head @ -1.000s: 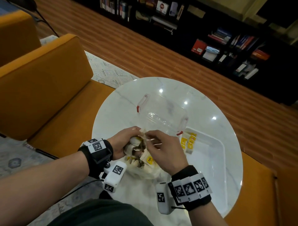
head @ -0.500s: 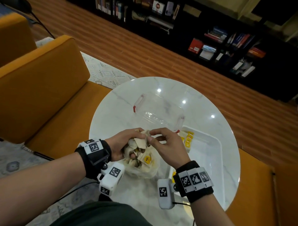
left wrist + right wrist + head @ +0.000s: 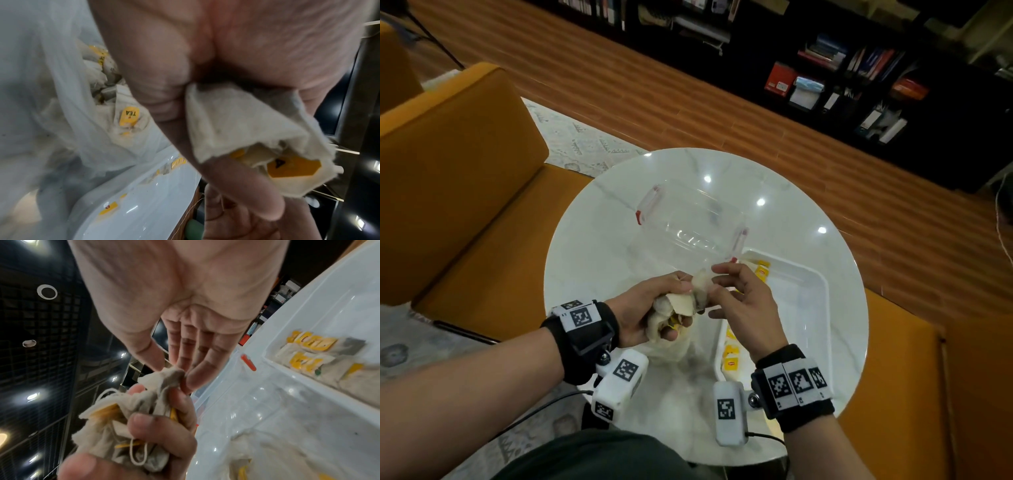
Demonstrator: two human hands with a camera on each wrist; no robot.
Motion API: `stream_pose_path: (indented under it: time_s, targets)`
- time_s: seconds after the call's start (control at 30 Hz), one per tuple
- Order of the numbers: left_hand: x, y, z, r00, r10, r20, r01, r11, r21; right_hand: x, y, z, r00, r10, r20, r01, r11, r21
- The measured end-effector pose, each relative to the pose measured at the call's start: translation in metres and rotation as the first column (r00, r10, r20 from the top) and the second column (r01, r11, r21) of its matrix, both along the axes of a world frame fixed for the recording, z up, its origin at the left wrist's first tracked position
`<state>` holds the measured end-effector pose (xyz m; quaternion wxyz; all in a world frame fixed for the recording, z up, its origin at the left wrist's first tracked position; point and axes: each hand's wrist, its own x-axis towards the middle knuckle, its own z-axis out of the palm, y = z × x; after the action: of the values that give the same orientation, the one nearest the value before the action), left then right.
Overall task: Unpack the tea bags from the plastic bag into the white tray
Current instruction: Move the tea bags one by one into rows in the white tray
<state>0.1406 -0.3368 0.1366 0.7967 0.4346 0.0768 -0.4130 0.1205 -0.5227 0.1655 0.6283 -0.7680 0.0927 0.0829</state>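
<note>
My left hand (image 3: 654, 310) grips a bunch of beige tea bags (image 3: 678, 305) with yellow tags, held just above the table. In the right wrist view its fingers curl round the bunch (image 3: 127, 426). My right hand (image 3: 717, 286) pinches the top corner of one tea bag (image 3: 170, 374) sticking out of that bunch, thumb against fingertips. The clear plastic bag (image 3: 681, 353) sags on the table below the hands, with more tea bags (image 3: 128, 116) inside. The white tray (image 3: 822, 301) lies to the right and holds several tea bags (image 3: 308, 353) along its near and far left sides.
A clear plastic box with red clips (image 3: 688, 222) stands behind the hands on the round white marble table (image 3: 592, 246). Orange seats (image 3: 465, 192) surround the table. Dark bookshelves (image 3: 859, 75) line the far wall.
Both hands have risen and shifted slightly right, with the bunch now lifted clear of the plastic bag. My right hand's fingers have moved to the top of one tea bag.
</note>
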Motion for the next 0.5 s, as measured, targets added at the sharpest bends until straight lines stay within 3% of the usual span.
stream_pose_path:
  time_s: [0.13, 0.5]
  targets:
    - [-0.002, -0.015, 0.002, 1.000, -0.013, 0.009, 0.013, 1.000, 0.027, -0.007, -0.019, 0.004, 0.991, 0.129, 0.025, -0.125, 0.985, -0.121]
    - [-0.013, -0.071, 0.010, 0.998, 0.000, -0.060, -0.002, 0.999, -0.033, -0.031, -0.069, 0.014, 0.985, -0.086, 0.150, 0.099, 0.992, -0.083]
